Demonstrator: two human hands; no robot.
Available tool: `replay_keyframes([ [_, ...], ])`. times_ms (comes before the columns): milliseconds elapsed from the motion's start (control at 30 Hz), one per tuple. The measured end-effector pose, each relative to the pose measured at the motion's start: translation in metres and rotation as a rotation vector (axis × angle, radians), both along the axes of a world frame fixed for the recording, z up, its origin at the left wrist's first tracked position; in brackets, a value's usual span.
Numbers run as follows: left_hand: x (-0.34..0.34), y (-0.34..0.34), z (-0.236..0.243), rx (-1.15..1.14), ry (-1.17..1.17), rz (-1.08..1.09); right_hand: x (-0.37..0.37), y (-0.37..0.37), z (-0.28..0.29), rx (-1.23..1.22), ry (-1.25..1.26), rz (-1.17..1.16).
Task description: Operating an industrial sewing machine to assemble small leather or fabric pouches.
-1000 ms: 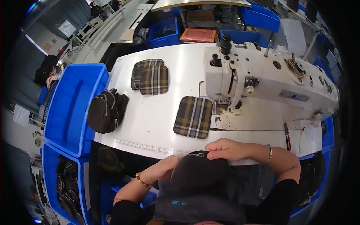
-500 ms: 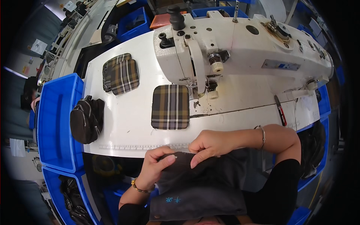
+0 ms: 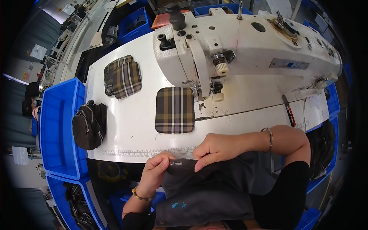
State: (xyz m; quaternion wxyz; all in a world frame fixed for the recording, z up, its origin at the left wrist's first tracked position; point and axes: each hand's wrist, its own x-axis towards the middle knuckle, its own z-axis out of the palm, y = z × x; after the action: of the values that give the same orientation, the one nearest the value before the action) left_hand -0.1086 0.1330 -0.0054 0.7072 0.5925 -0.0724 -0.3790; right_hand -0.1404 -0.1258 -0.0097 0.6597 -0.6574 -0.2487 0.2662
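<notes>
In the head view, the left hand [image 3: 154,171] is nearly closed. Its thumb and bent fingers pinch one end of a dark brown cloth piece [image 3: 184,167]. The right hand [image 3: 214,150] is closed too. Its fingers curl in and its thumb presses on the other end of the cloth. The cloth is between the two hands, at the near edge of the white table [image 3: 134,132], above the person's dark apron [image 3: 214,209]. A bit of silver zipper [image 3: 176,163] shows just beside the left thumb. Past the hands, a checked square [image 3: 175,110] lies flat on the table, near the big white sewing machine [image 3: 249,48]. The hands do not touch it.
</notes>
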Motion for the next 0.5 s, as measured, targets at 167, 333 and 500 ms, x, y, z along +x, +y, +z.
replay_keyframes([
  [167,-0.004,-0.007,-0.003,0.317,-0.56,0.051,-0.001,0.001,-0.005,-0.07,-0.051,0.046],
  [333,0.005,-0.008,0.003,0.213,-0.405,0.01,-0.002,0.0,-0.001,-0.081,0.014,-0.049],
  [500,0.021,-0.011,0.013,0.273,-0.488,-0.116,0.0,-0.001,-0.01,-0.188,-0.271,-0.151],
])
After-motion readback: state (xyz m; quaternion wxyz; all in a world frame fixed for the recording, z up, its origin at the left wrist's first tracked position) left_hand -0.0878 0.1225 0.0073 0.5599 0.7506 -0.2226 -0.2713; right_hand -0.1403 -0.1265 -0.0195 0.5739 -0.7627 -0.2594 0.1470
